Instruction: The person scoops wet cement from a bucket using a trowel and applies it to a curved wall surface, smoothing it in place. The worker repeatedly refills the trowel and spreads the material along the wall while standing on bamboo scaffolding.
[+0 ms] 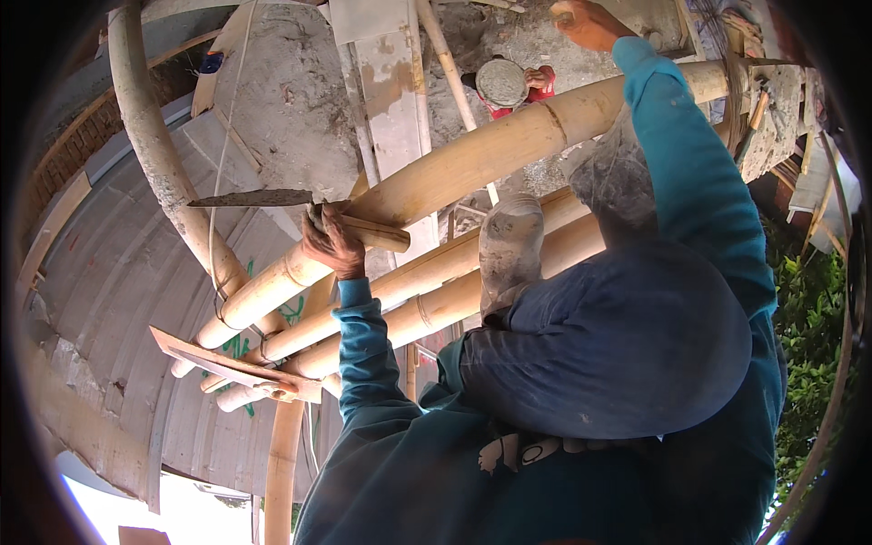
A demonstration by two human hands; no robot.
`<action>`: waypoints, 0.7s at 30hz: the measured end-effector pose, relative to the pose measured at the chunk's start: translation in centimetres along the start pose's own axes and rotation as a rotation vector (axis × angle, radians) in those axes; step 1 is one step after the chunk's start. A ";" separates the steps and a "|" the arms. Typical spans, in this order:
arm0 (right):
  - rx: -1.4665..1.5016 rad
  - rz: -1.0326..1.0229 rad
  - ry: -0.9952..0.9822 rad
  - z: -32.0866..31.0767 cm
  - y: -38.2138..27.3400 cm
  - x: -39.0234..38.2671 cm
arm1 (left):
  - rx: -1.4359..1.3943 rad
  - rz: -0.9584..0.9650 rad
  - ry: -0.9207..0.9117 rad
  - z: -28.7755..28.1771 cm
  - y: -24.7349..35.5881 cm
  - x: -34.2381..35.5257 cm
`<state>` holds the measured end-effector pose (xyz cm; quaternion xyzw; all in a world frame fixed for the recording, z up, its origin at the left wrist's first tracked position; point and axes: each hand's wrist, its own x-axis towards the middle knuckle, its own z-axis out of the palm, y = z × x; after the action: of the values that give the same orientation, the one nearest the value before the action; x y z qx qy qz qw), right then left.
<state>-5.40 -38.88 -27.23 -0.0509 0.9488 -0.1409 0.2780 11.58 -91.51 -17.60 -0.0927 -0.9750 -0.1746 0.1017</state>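
Observation:
My left hand [333, 243] is wrapped round the wooden handle of a trowel [259, 197], whose dirty, narrow blade points left. That hand is just over a thick bamboo pole [472, 173] running across in front of me. My right hand [592, 24] reaches far out past the pole at the top edge, its fingers loosely bent and nothing visible in them. Below it, a red bucket [501, 84] full of wet grey mortar is held by a person's hand [541, 80]. A flat wooden float [238, 368] lies across the pole ends at left.
I squat on two lower bamboo poles [445, 304] in muddy boots [510, 250]. An upright, mortar-stained pole [150, 136] stands at left beside corrugated sheeting [109, 300]. A board [386, 100] runs down toward the rough grey ground. Green leaves [808, 318] show at right.

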 end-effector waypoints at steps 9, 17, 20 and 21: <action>0.009 0.141 -0.383 4.1 -2.0 4.3 | -0.228 -0.294 -0.069 -0.9 1.9 1.6; 0.080 0.291 -0.524 6.2 -1.5 4.9 | -0.209 -0.176 0.008 -0.5 1.9 1.5; 0.094 0.301 -0.599 6.7 -1.1 4.8 | -0.246 -0.256 -0.033 -0.5 2.1 1.9; 0.068 0.261 -0.587 6.9 -1.0 4.7 | -0.229 -0.232 -0.026 -0.5 2.0 1.8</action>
<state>-5.58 -42.29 -34.90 0.0422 0.8213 -0.1151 0.5572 10.37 -89.57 -16.03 0.0073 -0.9540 -0.2941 0.0569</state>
